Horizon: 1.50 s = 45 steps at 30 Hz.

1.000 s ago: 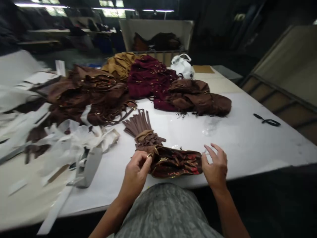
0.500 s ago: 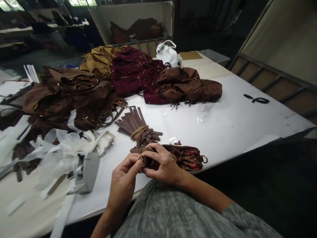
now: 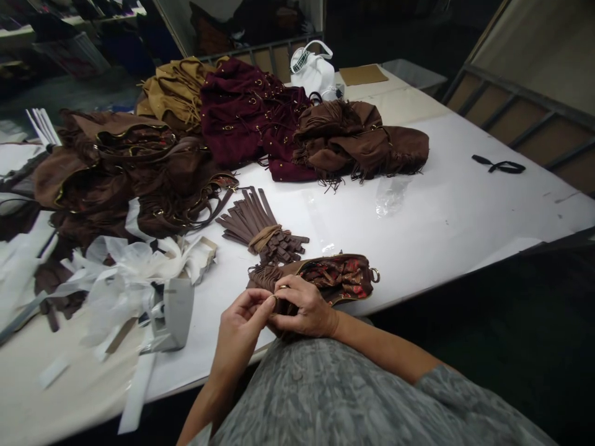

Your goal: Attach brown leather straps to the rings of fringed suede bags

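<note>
A brown fringed handbag (image 3: 356, 275) lies at the table's front edge, its zipped mouth spread and a red-patterned lining showing. A small metal ring sticks out at its right end. My right hand (image 3: 307, 310) is closed on the bag's left part, fingers over the rim. Close against it, my left hand (image 3: 244, 322) pinches a metal ring (image 3: 274, 298) at the bag's left end between thumb and fingers; the fingertips hide most of that ring. Just beyond my hands lies a bundle of brown straps (image 3: 260, 223) tied with a tan band.
Brown bags (image 3: 134, 161) are heaped at the left, with maroon bags (image 3: 246, 118) and tan bags (image 3: 174, 93) behind. A grey tape dispenser (image 3: 174, 316) stands left of my hands among white strips (image 3: 111, 266). A black strap (image 3: 499, 165) lies far right.
The view has tilted down slightly. My hands have drawn closer together, and the ring at the left end is now more covered by my fingers. The bag's mouth faces up more.
</note>
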Available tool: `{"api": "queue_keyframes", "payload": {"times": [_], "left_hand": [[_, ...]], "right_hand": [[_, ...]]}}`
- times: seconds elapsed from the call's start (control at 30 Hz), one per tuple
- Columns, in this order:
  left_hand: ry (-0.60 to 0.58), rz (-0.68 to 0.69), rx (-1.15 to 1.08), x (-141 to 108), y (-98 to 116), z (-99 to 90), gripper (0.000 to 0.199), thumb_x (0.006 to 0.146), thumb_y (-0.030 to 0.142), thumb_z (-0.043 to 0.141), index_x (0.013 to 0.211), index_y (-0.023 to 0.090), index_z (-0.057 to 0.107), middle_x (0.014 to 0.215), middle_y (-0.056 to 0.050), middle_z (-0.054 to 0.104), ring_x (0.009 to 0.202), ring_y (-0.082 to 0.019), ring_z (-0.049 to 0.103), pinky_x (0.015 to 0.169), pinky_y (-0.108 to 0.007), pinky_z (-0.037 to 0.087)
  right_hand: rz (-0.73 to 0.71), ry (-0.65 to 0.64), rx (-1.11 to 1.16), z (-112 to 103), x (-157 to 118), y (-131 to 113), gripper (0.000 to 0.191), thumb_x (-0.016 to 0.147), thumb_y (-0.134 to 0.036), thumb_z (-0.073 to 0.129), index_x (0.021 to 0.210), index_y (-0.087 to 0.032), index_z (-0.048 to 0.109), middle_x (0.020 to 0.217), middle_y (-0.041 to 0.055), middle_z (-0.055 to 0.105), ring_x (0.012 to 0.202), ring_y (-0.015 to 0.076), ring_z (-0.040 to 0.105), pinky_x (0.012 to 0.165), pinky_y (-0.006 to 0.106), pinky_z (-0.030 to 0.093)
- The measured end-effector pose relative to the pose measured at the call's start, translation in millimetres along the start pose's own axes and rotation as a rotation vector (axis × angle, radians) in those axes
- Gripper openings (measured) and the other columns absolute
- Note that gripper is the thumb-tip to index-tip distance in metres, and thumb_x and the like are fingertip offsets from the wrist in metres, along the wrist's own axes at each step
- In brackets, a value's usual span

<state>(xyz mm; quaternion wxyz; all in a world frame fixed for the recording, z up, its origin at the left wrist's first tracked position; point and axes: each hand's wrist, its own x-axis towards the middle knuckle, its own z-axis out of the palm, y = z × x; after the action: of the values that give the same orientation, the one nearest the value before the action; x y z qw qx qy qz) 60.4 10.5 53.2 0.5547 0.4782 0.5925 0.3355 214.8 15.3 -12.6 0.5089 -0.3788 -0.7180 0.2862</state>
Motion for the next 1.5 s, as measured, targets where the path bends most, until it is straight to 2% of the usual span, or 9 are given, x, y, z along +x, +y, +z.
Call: {"api": "queue_keyframes", "payload": {"times": [0.17,0.33,0.47,0.63,0.83,1.07,1.23,1.37,1.5], "left_hand": [[-0.133,0.004,-0.090,5.4,12.0,1.9,0.029,0.076,0.036,0.075,0.094,0.015,0.066,0.082,-0.003,0.064,0.072,-0.014,0.058,0.063,-0.023,0.048],[-0.171,-0.032,-0.179,2.7,17.9,12.0,0.022,0.076,0.032,0.075,0.088,0.016,0.066,0.074,0.000,0.060,0.062,-0.011,0.052,0.057,-0.022,0.046],[-0.159,-0.079,-0.170,3.3,8.2,19.2,0.019,0.074,0.031,0.076,0.080,0.015,0.067,0.070,0.001,0.061,0.061,-0.011,0.052,0.058,-0.022,0.045],[-0.062,-0.066,-0.099,3.8,-8.7,23.2,0.021,0.076,0.035,0.074,0.074,0.015,0.066,0.066,0.002,0.058,0.064,-0.011,0.049,0.061,-0.021,0.041],[0.047,-0.015,-0.037,1.0,-10.6,24.3,0.023,0.076,0.037,0.073,0.071,0.016,0.065,0.062,0.002,0.056,0.063,-0.012,0.047,0.061,-0.023,0.040],[-0.039,-0.077,0.005,3.4,0.8,23.3,0.024,0.074,0.037,0.073,0.068,0.014,0.067,0.058,0.001,0.055,0.058,-0.013,0.046,0.056,-0.024,0.038],[0.003,-0.092,-0.063,7.6,-13.4,25.1,0.024,0.074,0.037,0.073,0.068,0.015,0.066,0.056,0.002,0.053,0.057,-0.012,0.046,0.056,-0.024,0.039],[-0.051,-0.180,-0.154,12.5,-23.4,24.3,0.025,0.072,0.036,0.075,0.064,0.014,0.064,0.052,0.003,0.052,0.052,-0.010,0.045,0.052,-0.021,0.037],[-0.088,-0.256,-0.209,18.2,-30.8,21.9,0.027,0.069,0.035,0.076,0.060,0.014,0.063,0.048,0.003,0.052,0.048,-0.009,0.044,0.049,-0.021,0.036]], "right_hand": [[0.096,0.006,0.174,-19.9,18.8,-12.6,0.019,0.079,-0.030,0.069,0.092,-0.016,0.066,0.092,0.0063,0.064,0.084,0.0163,0.063,0.078,0.029,0.052],[0.226,-0.048,0.179,-41.2,21.4,-26.1,0.012,0.074,-0.022,0.070,0.085,-0.016,0.068,0.083,0.0028,0.065,0.075,0.0144,0.062,0.073,0.027,0.051],[0.348,-0.010,0.112,-34.7,2.9,-24.8,0.007,0.074,-0.021,0.068,0.080,-0.017,0.067,0.080,0.0020,0.064,0.073,0.0141,0.061,0.070,0.026,0.050],[0.316,0.086,-0.056,-21.0,-9.9,-22.9,0.034,0.077,-0.024,0.067,0.110,-0.018,0.064,0.095,0.0064,0.068,0.086,0.0191,0.063,0.082,0.032,0.050],[0.243,-0.046,-0.250,-23.5,-4.8,-24.0,0.018,0.083,-0.028,0.063,0.096,-0.016,0.064,0.087,0.0074,0.067,0.085,0.0212,0.061,0.081,0.035,0.048],[0.245,-0.093,-0.248,-22.5,-8.4,-24.8,0.025,0.086,-0.029,0.058,0.106,-0.015,0.058,0.088,0.0079,0.064,0.082,0.0205,0.061,0.077,0.032,0.049],[0.337,-0.161,-0.296,-26.0,-6.4,-26.4,0.018,0.090,-0.034,0.056,0.089,-0.016,0.059,0.082,0.0067,0.063,0.080,0.0200,0.060,0.076,0.032,0.047],[0.293,-0.231,-0.281,-26.5,-8.3,-20.4,0.022,0.090,-0.036,0.056,0.083,-0.016,0.061,0.075,0.0048,0.063,0.074,0.0177,0.059,0.071,0.029,0.046],[0.378,-0.282,-0.327,-19.9,-13.1,-17.0,0.025,0.091,-0.036,0.054,0.082,-0.015,0.063,0.077,0.0063,0.065,0.075,0.0184,0.060,0.071,0.030,0.046]]}}
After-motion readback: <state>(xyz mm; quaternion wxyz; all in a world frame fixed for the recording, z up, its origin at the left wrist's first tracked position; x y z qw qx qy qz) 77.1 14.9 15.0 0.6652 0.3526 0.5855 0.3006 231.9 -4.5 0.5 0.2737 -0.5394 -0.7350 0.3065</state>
